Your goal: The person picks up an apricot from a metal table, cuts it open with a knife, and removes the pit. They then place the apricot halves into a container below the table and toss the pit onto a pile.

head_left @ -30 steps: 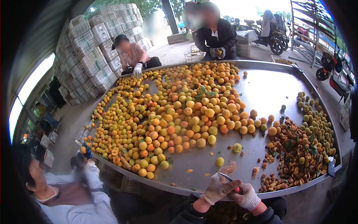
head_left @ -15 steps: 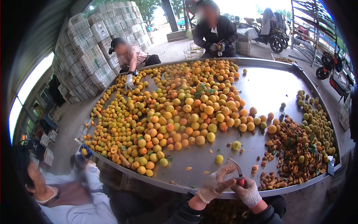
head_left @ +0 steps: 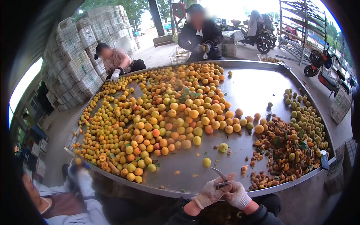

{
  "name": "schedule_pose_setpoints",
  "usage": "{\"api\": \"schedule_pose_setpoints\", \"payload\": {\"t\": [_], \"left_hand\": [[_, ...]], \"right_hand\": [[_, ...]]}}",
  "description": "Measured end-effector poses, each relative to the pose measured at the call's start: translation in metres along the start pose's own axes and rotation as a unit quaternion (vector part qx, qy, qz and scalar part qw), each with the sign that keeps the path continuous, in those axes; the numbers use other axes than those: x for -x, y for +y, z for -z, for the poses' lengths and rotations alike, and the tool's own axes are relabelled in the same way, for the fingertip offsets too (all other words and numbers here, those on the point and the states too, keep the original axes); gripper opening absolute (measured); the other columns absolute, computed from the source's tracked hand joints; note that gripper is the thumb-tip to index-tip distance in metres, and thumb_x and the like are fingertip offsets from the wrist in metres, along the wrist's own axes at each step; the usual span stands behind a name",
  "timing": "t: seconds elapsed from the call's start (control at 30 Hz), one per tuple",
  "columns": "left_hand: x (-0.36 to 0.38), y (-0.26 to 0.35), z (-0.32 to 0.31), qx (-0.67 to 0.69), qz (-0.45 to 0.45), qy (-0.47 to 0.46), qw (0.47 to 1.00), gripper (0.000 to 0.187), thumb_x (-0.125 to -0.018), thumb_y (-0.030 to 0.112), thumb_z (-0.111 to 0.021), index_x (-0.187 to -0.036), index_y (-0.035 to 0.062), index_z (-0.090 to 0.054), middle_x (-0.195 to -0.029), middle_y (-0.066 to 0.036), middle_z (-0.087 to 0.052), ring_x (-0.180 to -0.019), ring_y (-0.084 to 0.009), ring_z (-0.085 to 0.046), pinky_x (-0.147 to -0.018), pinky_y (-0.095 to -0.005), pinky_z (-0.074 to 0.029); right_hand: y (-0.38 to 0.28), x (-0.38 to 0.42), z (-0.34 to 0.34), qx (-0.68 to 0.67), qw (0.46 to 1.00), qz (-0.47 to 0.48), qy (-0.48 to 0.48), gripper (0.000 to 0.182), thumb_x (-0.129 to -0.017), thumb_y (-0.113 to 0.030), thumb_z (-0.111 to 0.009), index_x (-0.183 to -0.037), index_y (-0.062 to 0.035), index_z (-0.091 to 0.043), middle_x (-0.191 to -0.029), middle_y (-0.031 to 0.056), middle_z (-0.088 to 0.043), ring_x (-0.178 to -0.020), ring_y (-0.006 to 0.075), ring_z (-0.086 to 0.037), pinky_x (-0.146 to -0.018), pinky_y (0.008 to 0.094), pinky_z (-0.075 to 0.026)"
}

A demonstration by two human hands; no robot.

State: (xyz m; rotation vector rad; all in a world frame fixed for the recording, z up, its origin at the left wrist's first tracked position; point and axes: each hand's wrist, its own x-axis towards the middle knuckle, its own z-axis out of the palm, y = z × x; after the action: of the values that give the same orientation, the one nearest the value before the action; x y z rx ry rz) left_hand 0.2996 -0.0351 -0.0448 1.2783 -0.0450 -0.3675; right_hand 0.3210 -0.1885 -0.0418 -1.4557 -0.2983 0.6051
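A small hooked knife (head_left: 219, 173) with a bare curved blade rises between my two gloved hands at the table's near edge. My left hand (head_left: 211, 193), in a whitish glove with bare fingertips, closes about the base of the blade. From the other side, my right hand (head_left: 239, 195) is shut on the knife's handle, mostly hidden by the fingers. Just beyond the blade lie a yellow apricot (head_left: 206, 162) and a greenish apricot (head_left: 223, 147). A heap of pits and torn apricot flesh (head_left: 279, 157) sits to the right of my hands.
Whole apricots (head_left: 161, 120) cover much of the metal table (head_left: 258, 84); greener fruit (head_left: 305, 116) lies along its right rim. One person (head_left: 200, 37) is across the table, another (head_left: 112, 62) far left, a third (head_left: 63, 198) near left. Stacked crates (head_left: 78, 52) stand behind.
My hands have come together around the knife; the left was spread beside it before. The view has shifted slightly. The far-left person's gloved hand has drawn back toward the table's edge.
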Motion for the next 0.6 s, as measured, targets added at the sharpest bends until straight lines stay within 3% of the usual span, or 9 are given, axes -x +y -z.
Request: {"api": "schedule_pose_setpoints", "payload": {"t": [0.13,0.23,0.3,0.4,0.47,0.53,0.57,0.6], "left_hand": [[0.001,-0.001,0.002,-0.025,-0.037,0.005,0.999,0.059,-0.094,0.039,-0.06,-0.136,0.0,-0.048,-0.127,-0.008,-0.059,-0.112,-0.0142,-0.055,-0.098,-0.0291,-0.043],[0.003,0.005,0.004,-0.009,-0.032,-0.007,0.999,0.063,-0.093,0.042,-0.061,-0.135,-0.0019,-0.048,-0.125,-0.008,-0.059,-0.113,-0.0154,-0.054,-0.099,-0.029,-0.043],[0.005,0.005,0.007,-0.02,-0.058,-0.026,0.998,0.061,-0.093,0.041,-0.06,-0.135,-0.0029,-0.048,-0.125,-0.009,-0.06,-0.113,-0.0162,-0.055,-0.099,-0.0292,-0.043],[0.007,0.01,0.016,-0.13,-0.126,-0.015,0.983,0.058,-0.094,0.033,-0.061,-0.135,-0.0053,-0.047,-0.126,-0.012,-0.06,-0.113,-0.0188,-0.057,-0.099,-0.0294,-0.044],[0.002,0.003,0.016,-0.034,-0.064,0.132,0.989,0.052,-0.094,0.026,-0.061,-0.134,-0.0053,-0.047,-0.124,-0.013,-0.06,-0.11,-0.0209,-0.059,-0.097,-0.0305,-0.045],[-0.009,-0.018,0.033,0.174,-0.114,0.247,0.946,0.041,-0.089,-0.001,-0.064,-0.128,-0.0069,-0.052,-0.116,-0.01,-0.062,-0.103,-0.015,-0.06,-0.087,-0.0247,-0.051],[-0.01,-0.017,0.041,0.192,-0.129,0.264,0.936,0.041,-0.089,0.0,-0.064,-0.127,-0.0083,-0.053,-0.117,-0.011,-0.061,-0.103,-0.0162,-0.061,-0.088,-0.0255,-0.051],[-0.008,-0.015,0.047,0.209,-0.147,0.283,0.924,0.04,-0.088,0.0,-0.065,-0.125,-0.0097,-0.053,-0.118,-0.011,-0.061,-0.104,-0.0174,-0.061,-0.09,-0.0262,-0.051]], "right_hand": [[0.011,0.0,0.007,0.04,0.998,-0.042,-0.004,0.026,-0.084,-0.01,-0.07,-0.108,-0.0016,-0.065,-0.092,0.0043,-0.068,-0.084,0.0091,-0.061,-0.074,0.0277,-0.052],[-0.002,0.002,0.007,0.025,0.998,-0.039,-0.039,0.028,-0.087,-0.017,-0.068,-0.111,-0.0031,-0.064,-0.085,0.0033,-0.066,-0.074,0.0096,-0.06,-0.066,0.0257,-0.05],[-0.027,0.008,0.006,-0.022,0.987,-0.136,-0.079,0.019,-0.09,-0.017,-0.061,-0.104,-0.0036,-0.062,-0.079,0.0001,-0.063,-0.062,0.0078,-0.057,-0.056,0.0212,-0.047],[-0.021,0.011,0.012,-0.128,0.979,-0.15,-0.049,0.026,-0.09,-0.02,-0.064,-0.111,-0.0043,-0.062,-0.07,-0.0011,-0.057,-0.056,0.0078,-0.052,-0.051,0.0214,-0.041],[-0.014,0.01,0.025,-0.137,0.986,-0.098,-0.013,0.025,-0.094,-0.021,-0.057,-0.108,-0.0017,-0.063,-0.066,-0.0014,-0.054,-0.052,0.0069,-0.049,-0.048,0.0225,-0.039],[-0.016,0.013,0.039,-0.154,0.985,-0.06,0.039,0.031,-0.098,-0.027,-0.047,-0.096,-0.0012,-0.063,-0.061,0.0019,-0.053,-0.045,0.0112,-0.05,-0.043,0.0233,-0.038],[-0.018,0.016,0.043,-0.135,0.986,-0.021,0.093,0.035,-0.099,-0.031,-0.044,-0.09,-0.0022,-0.062,-0.058,0.0031,-0.052,-0.042,0.0124,-0.049,-0.04,0.0239,-0.036],[-0.018,0.019,0.05,-0.189,0.972,-0.055,0.127,0.035,-0.098,-0.033,-0.044,-0.088,-0.0035,-0.061,-0.057,0.0021,-0.051,-0.039,0.0116,-0.045,-0.037,0.0244,-0.033]]}}
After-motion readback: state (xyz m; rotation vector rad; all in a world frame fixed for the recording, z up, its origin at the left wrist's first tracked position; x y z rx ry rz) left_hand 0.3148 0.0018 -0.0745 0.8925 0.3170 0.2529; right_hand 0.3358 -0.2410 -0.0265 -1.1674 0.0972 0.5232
